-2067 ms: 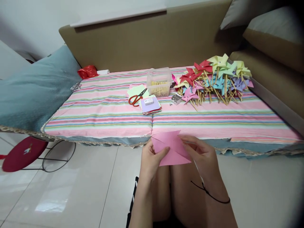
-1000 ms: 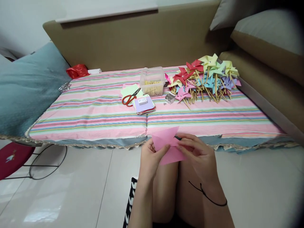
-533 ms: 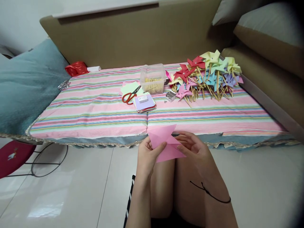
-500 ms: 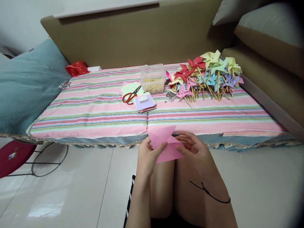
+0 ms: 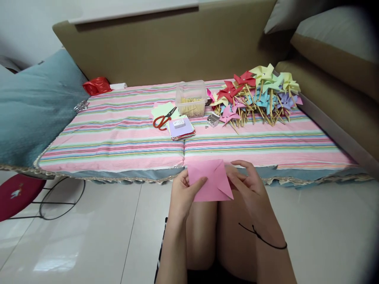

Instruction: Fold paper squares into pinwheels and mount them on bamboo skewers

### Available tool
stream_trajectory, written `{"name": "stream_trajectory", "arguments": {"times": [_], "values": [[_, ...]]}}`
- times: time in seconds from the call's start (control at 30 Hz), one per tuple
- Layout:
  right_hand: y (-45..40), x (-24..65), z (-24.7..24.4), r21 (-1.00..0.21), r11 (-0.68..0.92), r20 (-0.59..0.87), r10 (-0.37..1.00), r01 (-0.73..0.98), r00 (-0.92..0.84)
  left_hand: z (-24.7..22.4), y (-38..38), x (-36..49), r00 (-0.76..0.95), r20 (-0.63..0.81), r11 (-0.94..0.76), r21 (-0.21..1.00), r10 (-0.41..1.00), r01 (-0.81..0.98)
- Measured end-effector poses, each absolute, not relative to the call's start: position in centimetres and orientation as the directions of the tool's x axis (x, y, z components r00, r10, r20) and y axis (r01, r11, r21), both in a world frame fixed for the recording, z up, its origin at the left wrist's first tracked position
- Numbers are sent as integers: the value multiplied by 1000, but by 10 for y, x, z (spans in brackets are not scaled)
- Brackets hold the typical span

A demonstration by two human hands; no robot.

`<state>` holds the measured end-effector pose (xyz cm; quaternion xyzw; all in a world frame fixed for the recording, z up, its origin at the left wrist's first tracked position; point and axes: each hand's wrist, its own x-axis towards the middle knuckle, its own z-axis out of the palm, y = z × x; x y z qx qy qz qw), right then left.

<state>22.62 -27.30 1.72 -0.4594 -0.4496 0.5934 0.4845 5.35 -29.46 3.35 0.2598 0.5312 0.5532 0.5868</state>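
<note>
A square of pink paper with slits running in from its right-hand corners lies nearly flat above my lap. My left hand is closed on its left side, thumb across the front and fingers behind. At the right edge of the paper is my right hand, its fingers apart and bent; whether a fingertip touches the edge is hard to see. Beyond the hands, on the striped cloth, lie a stack of coloured paper squares, red-handled scissors and a small open box of metal bits.
A clear plastic tub of thin sticks stands behind the paper stack. Finished paper pinwheels are heaped at the right. A red plastic bag sits at the far left, and a red stool stands on the floor.
My right hand has moved off the paper's right side, which it was bending, and shifted slightly right. The paper has flattened out, while my left hand keeps its hold.
</note>
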Motion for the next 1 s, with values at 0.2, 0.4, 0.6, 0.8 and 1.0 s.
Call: {"name": "stream_trajectory", "arguments": {"times": [0.2,0.4,0.6,0.8,1.0], "values": [[-273,232,15,-994,57,85,931,-89,-355,36,-296,51,-196,-318,237,906,927,-350],[-274,222,17,-995,19,43,965,-94,-260,36,-298,53,-157,-291,227,915,944,-332],[-275,211,14,-995,18,22,999,-99,-42,37,-299,56,-114,-286,242,923,951,-298],[-276,210,19,-994,5,11,999,-108,-50,40,-298,59,-111,-291,242,914,950,-326],[-274,210,22,-995,24,28,999,-94,-46,44,-296,62,-125,-279,232,926,952,-298]]}}
